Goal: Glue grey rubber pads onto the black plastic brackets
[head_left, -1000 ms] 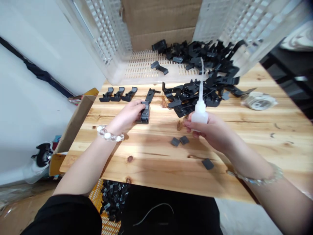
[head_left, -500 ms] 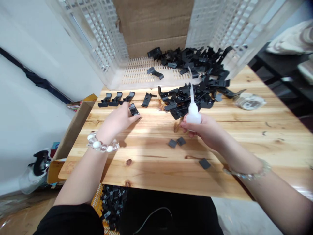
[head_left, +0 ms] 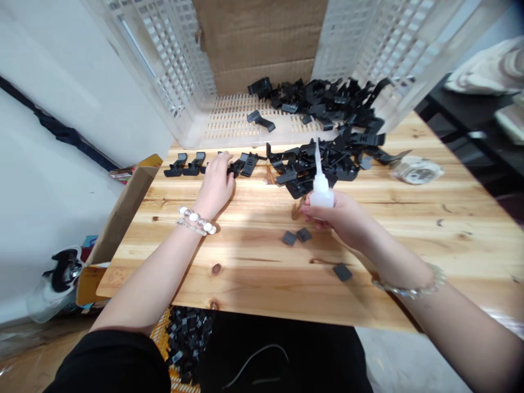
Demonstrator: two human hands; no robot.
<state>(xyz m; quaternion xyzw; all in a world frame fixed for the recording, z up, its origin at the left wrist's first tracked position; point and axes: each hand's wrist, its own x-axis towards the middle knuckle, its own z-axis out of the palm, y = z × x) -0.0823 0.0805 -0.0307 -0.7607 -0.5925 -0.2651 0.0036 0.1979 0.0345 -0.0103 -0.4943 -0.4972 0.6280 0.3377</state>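
My left hand [head_left: 216, 184] is at the row of black plastic clips along the back of the table, fingers closed around a black plastic clip [head_left: 236, 167] that touches the tabletop or nearly so. Just right of it lies another clip [head_left: 249, 164]. Two more clips, the left one [head_left: 176, 165] and its neighbour [head_left: 194, 164], lie to the left; one more is mostly hidden under the hand. My right hand [head_left: 343, 216] grips a white squeeze bottle [head_left: 322, 196], its thin nozzle pointing up. Small dark square pads [head_left: 303, 234] lie in front of that hand.
A loose heap of black clips [head_left: 301, 183] spills from a white plastic crate [head_left: 196, 128] lying on its side at the back. A roll of tape [head_left: 417, 170] sits at the right. An orange basket [head_left: 162, 334] of small black parts is below the table's front edge.
My left hand has moved away from me and right, carrying the clip into the gap between the row and the clip to its right. My right hand and the bottle have barely moved.
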